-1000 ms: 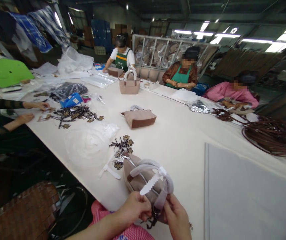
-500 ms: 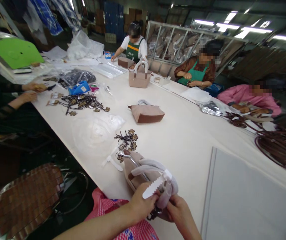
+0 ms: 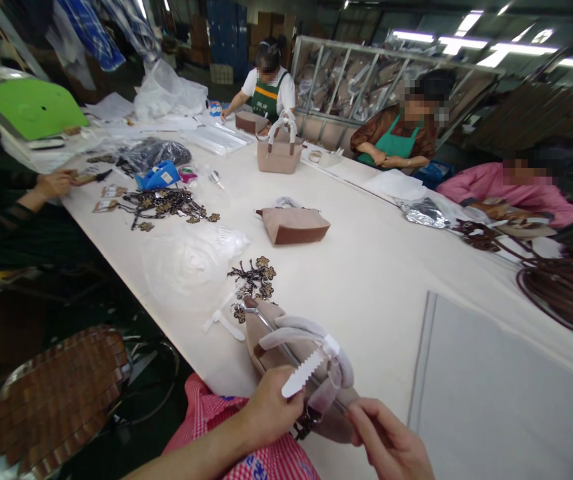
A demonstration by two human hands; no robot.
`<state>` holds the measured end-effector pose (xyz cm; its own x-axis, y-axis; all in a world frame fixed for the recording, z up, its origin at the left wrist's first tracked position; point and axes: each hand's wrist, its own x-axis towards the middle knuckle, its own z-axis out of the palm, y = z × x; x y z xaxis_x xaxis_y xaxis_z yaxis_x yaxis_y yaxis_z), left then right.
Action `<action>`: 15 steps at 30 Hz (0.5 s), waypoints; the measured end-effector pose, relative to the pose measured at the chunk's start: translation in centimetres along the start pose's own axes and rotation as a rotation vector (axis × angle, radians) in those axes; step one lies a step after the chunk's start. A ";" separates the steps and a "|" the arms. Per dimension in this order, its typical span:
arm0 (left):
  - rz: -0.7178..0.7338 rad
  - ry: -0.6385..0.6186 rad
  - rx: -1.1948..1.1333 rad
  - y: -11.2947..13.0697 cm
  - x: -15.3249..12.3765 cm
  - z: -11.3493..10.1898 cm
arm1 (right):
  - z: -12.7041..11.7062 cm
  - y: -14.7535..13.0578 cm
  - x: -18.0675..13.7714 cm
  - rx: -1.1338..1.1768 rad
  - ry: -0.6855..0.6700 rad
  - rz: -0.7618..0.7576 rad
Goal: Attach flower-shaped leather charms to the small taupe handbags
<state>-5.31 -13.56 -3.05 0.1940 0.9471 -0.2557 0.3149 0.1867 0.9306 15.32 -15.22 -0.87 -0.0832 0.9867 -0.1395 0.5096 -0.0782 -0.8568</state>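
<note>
A beige handbag [image 3: 266, 327] with brown trim and a metal zip lies tilted at the table's near edge. Its two handles [image 3: 306, 330] are wrapped in white, and a white serrated tie [image 3: 303, 377] hangs from them. My left hand [image 3: 273, 410] is closed on the bag's near side, beside the tie's tip; its fingertips are partly hidden. A dark chain or charm [image 3: 306, 423] shows just beyond those fingers. At the bag's right end, my right hand [image 3: 389, 433] pinches the edge between thumb and fingers. Flower-shaped charms on black cords [image 3: 261, 277] lie by the bag's far end.
Another beige bag [image 3: 296, 225] lies mid-table, and one stands upright [image 3: 279, 155] farther back. Clear plastic [image 3: 191, 267] and more corded charms [image 3: 166, 203] are at left. A grey sheet [image 3: 506, 393] covers the right side. Several co-workers sit around the table; a woven stool [image 3: 59, 407] stands left.
My right hand has moved from the handle's base to the right, onto the bag's end. My left hand has shifted slightly left. The co-worker's hands at far left have moved slightly.
</note>
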 end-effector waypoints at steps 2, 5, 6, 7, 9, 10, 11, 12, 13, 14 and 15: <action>0.041 -0.016 -0.035 -0.3 -0.4 0.0 | 0.4 -0.5 0.1 -0.069 -0.121 -0.297; 0.108 -0.053 -0.045 -0.7 -0.8 0.1 | 2.2 -0.8 0.7 -0.297 -0.171 -0.616; 0.130 -0.064 -0.034 -0.8 -0.9 0.2 | 2.8 -0.8 0.8 -0.391 -0.128 -0.652; 0.147 -0.072 -0.022 -0.8 -1.0 0.2 | 3.4 -0.8 0.9 -0.484 -0.073 -0.668; 0.138 -0.073 -0.026 -0.7 -1.1 0.3 | 4.2 -0.4 0.8 -0.633 0.026 -0.672; 0.112 -0.067 -0.047 -0.7 -1.1 0.3 | 4.3 -0.2 0.8 -0.676 0.051 -0.677; 0.080 -0.062 -0.078 -0.6 -1.2 0.3 | 4.4 0.1 0.8 -0.699 0.065 -0.679; 0.050 -0.058 -0.111 -0.6 -1.2 0.4 | 4.4 0.4 0.9 -0.700 0.065 -0.686; 0.021 -0.064 -0.147 -0.6 -1.3 0.5 | 4.2 0.7 1.0 -0.686 0.050 -0.698; -0.018 -0.069 -0.202 -0.6 -1.3 0.6 | 4.1 1.0 1.1 -0.663 0.026 -0.715; -0.071 -0.070 -0.279 -0.7 -1.3 0.7 | 3.9 1.2 1.2 -0.633 0.005 -0.730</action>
<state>-5.13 -15.12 -3.53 0.2473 0.9105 -0.3314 0.0641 0.3259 0.9432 12.51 -14.66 -4.04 -0.5591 0.7627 0.3250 0.7012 0.6442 -0.3055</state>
